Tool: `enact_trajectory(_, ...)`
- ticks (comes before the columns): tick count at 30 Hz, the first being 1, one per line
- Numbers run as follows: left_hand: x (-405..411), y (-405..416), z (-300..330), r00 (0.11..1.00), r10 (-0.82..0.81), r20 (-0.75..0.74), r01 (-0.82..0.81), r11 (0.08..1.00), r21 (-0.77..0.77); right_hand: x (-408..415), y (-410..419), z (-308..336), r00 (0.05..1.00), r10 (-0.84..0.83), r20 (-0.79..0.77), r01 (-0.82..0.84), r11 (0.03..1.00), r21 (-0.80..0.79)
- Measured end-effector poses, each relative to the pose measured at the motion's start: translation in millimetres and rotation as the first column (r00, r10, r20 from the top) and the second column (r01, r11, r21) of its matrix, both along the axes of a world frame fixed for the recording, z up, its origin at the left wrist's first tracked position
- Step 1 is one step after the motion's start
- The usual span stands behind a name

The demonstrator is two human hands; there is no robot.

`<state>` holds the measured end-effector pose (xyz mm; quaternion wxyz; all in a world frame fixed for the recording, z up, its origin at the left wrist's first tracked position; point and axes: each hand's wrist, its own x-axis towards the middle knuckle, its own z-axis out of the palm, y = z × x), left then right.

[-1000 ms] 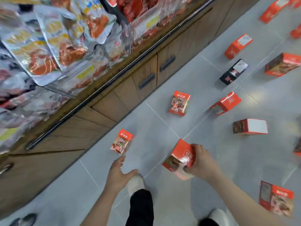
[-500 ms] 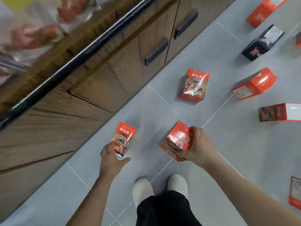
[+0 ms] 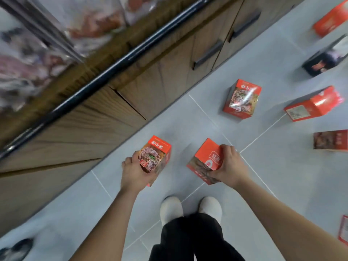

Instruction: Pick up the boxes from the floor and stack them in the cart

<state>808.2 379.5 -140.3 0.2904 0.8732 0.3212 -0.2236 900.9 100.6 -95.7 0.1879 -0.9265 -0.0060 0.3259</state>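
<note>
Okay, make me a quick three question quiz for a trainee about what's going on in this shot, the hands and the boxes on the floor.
1. True or false: the left hand holds nothing.
2. Multiple choice: which colour is the odd box out on the floor at the far right? A) black B) green C) yellow
3. Fill in: the right hand grips a red box whose top face is plain ____ with white lettering.

Key
1. False. It grips the box with the food picture.
2. A. The black box lies among red ones such as the upright red box.
3. Red. That is the red box in the right hand.
</note>
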Motion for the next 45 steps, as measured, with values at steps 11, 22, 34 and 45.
enact_trajectory(11,-67.5,-9.8,313.2,0.997,-0.080,-0.010,0.080,0.997,0.022,-25.1,12.1,289.6,0.934,0.334,0.126,-0.336,0.942,-0.004)
enact_trajectory(22,-220.9,-51.5,475.2,0.941,0.262,0.214,-0.288,0.952,0.100,-91.0,24.4,429.8,0.713,0.672,0.199,-0.692,0.720,0.052)
enact_trajectory(34,-443.8,-24.3,582.8,0.786,0.505,0.355,-0.605,0.746,0.277,-230.1,134.3,529.1,0.381,0.873,0.304,-0.921,0.388,0.041)
enact_trajectory(45,-703.3,12.2,622.9,0.707,0.594,0.384,-0.707,0.610,0.358,-445.6,246.8,585.9,0.190,0.892,0.409,-0.982,0.163,0.100)
